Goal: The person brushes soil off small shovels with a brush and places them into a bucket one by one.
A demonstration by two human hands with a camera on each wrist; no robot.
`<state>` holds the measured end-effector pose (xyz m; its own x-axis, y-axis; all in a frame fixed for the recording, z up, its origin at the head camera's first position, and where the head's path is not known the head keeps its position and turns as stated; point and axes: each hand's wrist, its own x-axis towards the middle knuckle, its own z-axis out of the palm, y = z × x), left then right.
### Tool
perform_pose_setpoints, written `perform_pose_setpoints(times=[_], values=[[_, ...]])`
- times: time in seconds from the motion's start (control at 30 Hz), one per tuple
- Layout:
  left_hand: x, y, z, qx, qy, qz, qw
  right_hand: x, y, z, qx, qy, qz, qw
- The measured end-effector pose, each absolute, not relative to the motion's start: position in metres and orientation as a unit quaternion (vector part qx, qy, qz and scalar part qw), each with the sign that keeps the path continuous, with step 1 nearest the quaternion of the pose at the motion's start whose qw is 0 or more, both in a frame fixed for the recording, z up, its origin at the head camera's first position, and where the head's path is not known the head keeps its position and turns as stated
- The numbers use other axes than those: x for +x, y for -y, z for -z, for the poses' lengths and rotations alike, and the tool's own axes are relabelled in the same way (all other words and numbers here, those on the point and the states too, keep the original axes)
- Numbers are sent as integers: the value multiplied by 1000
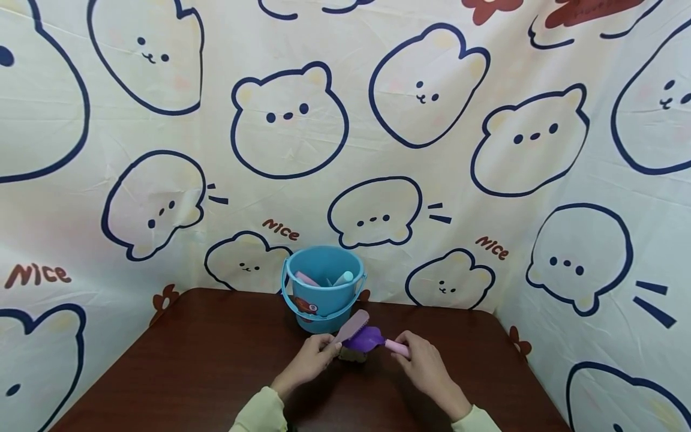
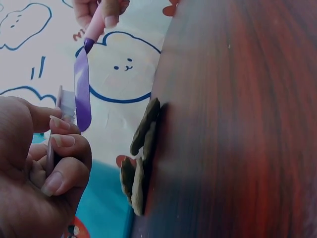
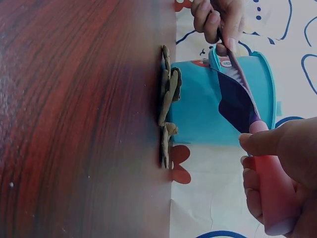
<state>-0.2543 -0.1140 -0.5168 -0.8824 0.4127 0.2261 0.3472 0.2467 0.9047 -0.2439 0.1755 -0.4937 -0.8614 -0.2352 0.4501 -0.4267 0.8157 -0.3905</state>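
My left hand [image 1: 309, 365] grips a pale pink brush [image 1: 353, 324] whose bristles face the purple blade. In my right hand [image 1: 426, 367] is a small shovel [image 1: 364, 340] with a purple blade and a pink handle, held by the handle. The blade touches or nearly touches the bristles, as the right wrist view shows with the brush [image 3: 240, 74] lying along the blade. Below both tools, several grey-brown flattened lumps [image 2: 145, 126] lie on the table. What the lumps are made of I cannot tell.
Just behind the hands a light blue bucket [image 1: 335, 303] with its handle down stands on the dark wooden table [image 1: 205, 354]. A pink item [image 1: 306, 278] and a pale blue item [image 1: 344, 278] stick up inside it. Cloth with bear drawings [image 1: 291, 138] hangs behind the table.
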Motion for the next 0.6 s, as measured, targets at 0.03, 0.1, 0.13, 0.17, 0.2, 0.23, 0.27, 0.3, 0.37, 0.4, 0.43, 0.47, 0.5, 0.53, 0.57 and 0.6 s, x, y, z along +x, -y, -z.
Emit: perform_pose_setpoints(times=[0.03, 0.1, 0.13, 0.17, 0.2, 0.23, 0.27, 0.3, 0.37, 0.4, 0.43, 0.47, 0.5, 0.53, 0.57, 0.6], values=[[-255, 115, 517, 241, -789, -564, 27, -244, -176, 493, 177, 933, -247, 194], [-256, 118, 517, 241, -791, -562, 24, -244, -176, 493, 175, 933, -248, 193], [-256, 119, 517, 241, -791, -562, 22, -244, -177, 492, 173, 934, -247, 192], [-256, 120, 517, 240, -791, -562, 21, -245, -177, 493, 172, 934, -247, 192], [-257, 121, 517, 240, -791, -562, 20, -245, -177, 493, 171, 934, -247, 192], [-257, 122, 517, 242, -792, -560, 16, -245, -178, 493, 170, 934, -247, 193], [-257, 122, 517, 243, -793, -558, 14, -246, -178, 493, 169, 934, -248, 194], [-258, 123, 517, 243, -794, -556, 12, -246, -178, 493, 169, 933, -250, 196], [-258, 125, 518, 243, -799, -551, 5, -246, -179, 493, 170, 932, -251, 199], [-258, 125, 518, 242, -801, -548, 2, -246, -179, 493, 171, 931, -252, 202], [-258, 126, 519, 241, -803, -546, -2, -246, -180, 493, 170, 930, -252, 204], [-259, 127, 519, 239, -804, -545, -3, -246, -180, 494, 171, 930, -253, 206], [-259, 128, 520, 236, -806, -543, -4, -246, -180, 494, 170, 929, -253, 208], [-260, 129, 520, 233, -807, -543, -4, -246, -180, 494, 170, 929, -253, 208], [-260, 130, 520, 230, -808, -543, -5, -246, -180, 494, 169, 929, -254, 209], [-261, 131, 520, 229, -808, -543, -5, -246, -180, 494, 168, 929, -256, 209]])
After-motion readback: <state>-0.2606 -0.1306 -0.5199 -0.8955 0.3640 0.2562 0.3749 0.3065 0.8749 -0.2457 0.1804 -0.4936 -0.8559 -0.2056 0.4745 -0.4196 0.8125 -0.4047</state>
